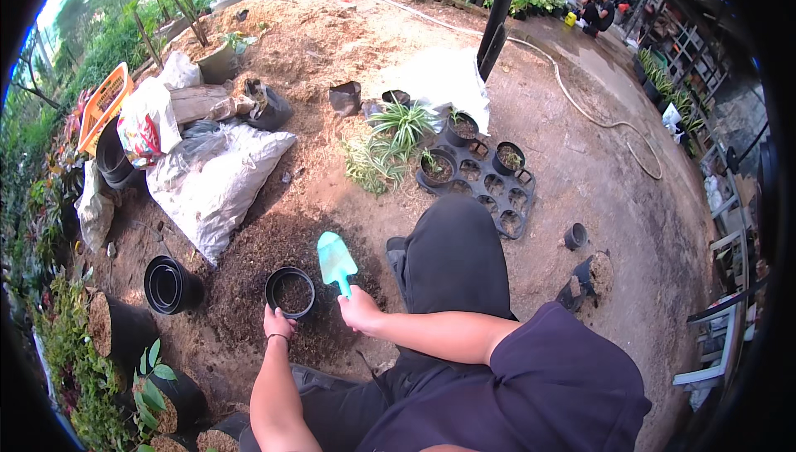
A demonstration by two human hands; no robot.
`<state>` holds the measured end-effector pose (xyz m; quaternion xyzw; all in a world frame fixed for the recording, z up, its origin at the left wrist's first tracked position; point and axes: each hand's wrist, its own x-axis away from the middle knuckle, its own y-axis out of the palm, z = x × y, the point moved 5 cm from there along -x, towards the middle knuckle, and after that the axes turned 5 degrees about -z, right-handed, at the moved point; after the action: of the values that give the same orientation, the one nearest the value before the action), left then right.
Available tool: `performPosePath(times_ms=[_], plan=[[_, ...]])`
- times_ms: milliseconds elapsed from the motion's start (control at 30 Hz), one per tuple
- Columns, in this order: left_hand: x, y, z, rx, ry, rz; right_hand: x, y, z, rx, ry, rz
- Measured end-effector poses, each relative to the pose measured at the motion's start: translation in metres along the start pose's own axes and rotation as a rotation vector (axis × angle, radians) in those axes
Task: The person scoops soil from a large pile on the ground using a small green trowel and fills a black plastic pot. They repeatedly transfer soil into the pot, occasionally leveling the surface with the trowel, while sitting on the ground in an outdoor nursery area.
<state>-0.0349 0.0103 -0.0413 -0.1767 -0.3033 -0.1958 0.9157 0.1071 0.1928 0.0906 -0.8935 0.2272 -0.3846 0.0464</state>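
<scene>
My left hand grips the near rim of a round black plastic plant pot, which has dark potting soil in it. A turquoise hand trowel is held by its handle in my right hand, to the right of the pot. The trowel's blade points away from me and looks bare or nearly so. Loose dark soil is spread on the ground around and beyond the pot. Left of it stands a stack of nested black pots.
Spider plants lie beyond my knee, beside a black pot-carrying tray with several potted seedlings. A white woven sack rests at the left. A hose crosses the ground. A person crouches far right.
</scene>
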Motion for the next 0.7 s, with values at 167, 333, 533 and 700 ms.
performPosePath(times_ms=[167, 333, 533, 700], plan=[[0.004, 0.005, 0.012, 0.011, -0.021, 0.032, -0.011, -0.009, -0.007, 0.060, -0.007, -0.238], [0.005, 0.008, 0.009, 0.089, -0.002, -0.020, -0.012, -0.018, -0.007, 0.333, -0.107, -0.002], [-0.004, 0.013, 0.001, 0.174, -0.046, -0.034, -0.014, -0.020, -0.011, 0.412, -0.427, 0.369], [-0.005, 0.008, -0.002, 0.122, -0.057, -0.028, -0.024, -0.005, 0.000, -0.050, 0.073, -0.144]])
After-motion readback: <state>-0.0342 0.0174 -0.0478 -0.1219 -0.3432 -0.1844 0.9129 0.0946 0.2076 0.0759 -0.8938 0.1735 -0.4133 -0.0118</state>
